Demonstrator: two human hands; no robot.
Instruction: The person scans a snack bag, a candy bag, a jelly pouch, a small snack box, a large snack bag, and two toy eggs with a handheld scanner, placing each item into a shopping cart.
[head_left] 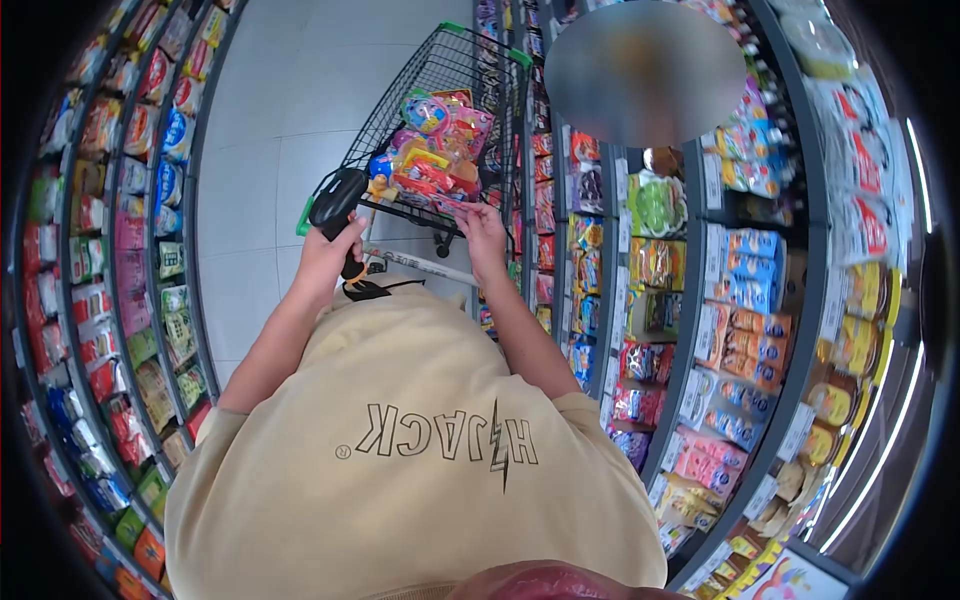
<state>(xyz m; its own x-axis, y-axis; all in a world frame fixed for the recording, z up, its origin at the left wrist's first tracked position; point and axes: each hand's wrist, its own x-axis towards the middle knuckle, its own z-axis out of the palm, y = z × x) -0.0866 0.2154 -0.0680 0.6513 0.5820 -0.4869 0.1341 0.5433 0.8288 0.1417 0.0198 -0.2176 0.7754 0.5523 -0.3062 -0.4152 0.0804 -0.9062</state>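
Note:
My left hand (325, 262) is wrapped around the handle of a black barcode scanner (340, 198), which has a little orange on its grip. In front of my body, my right hand (485, 240) pinches the edge of a pink and red plastic package (455, 205) at the near end of the cart. Beyond both hands stands a wire shopping cart (385, 110) with green corners. Colorful packaged goods (430, 150) are heaped inside it, among them a round blue and pink one. My right fingertips partly hide the package they hold.
Shelves of bagged snacks (130, 240) run along the left side. More shelves of packaged food (745, 270) with price tags line the right. Pale floor tiles (270, 100) lie between the left shelves and the cart. A blurred oval covers part of the upper right.

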